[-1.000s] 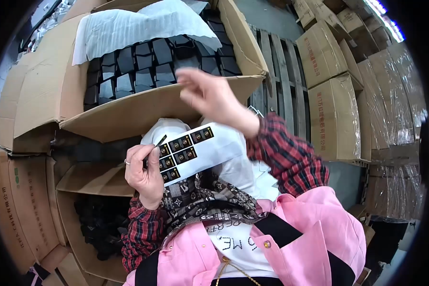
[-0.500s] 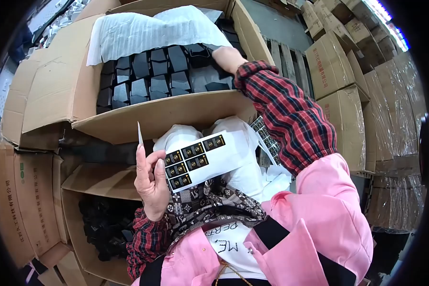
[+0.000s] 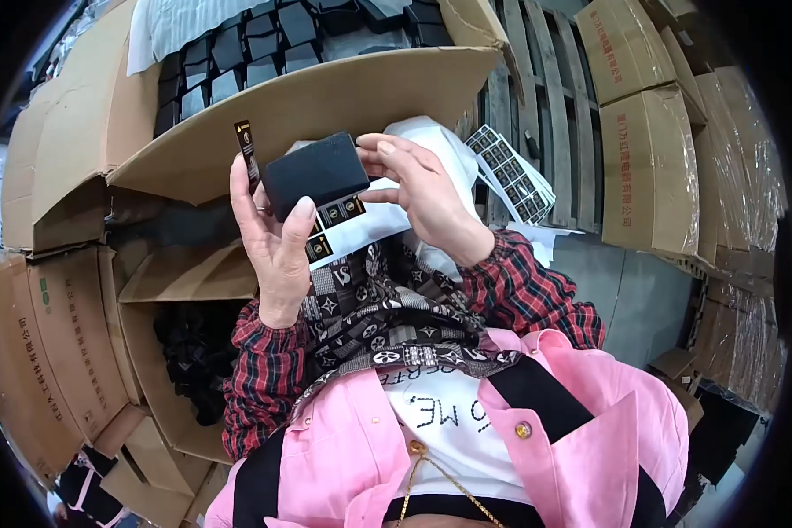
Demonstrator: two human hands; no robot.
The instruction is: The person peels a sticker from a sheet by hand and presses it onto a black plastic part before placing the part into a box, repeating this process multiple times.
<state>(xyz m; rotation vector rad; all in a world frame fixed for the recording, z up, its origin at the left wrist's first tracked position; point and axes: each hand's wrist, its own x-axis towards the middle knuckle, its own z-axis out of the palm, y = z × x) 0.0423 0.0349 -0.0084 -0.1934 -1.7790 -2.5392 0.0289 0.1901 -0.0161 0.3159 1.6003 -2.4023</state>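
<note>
My left hand (image 3: 277,246) grips a black block-shaped part (image 3: 317,174) between thumb and fingers, above my lap. A single black label (image 3: 246,148) with yellow and white print stands up from the tip of its index finger. Beside the black part, my right hand (image 3: 427,189) has its fingers spread, with the fingertips near the part's right edge; whether they touch it I cannot tell. Below the part, a white sheet with black labels (image 3: 341,211) is partly hidden by the part and my left hand.
An open carton (image 3: 326,97) of black parts (image 3: 264,44) stands in front. More label sheets (image 3: 512,176) lie at the right, near a wooden pallet (image 3: 546,114). Stacked cartons (image 3: 647,167) are on the right; a lower box (image 3: 150,370) holds black parts at left.
My right hand has come back from the carton to my left hand. The black part is now in my left hand, and the view has shifted, showing less of the carton.
</note>
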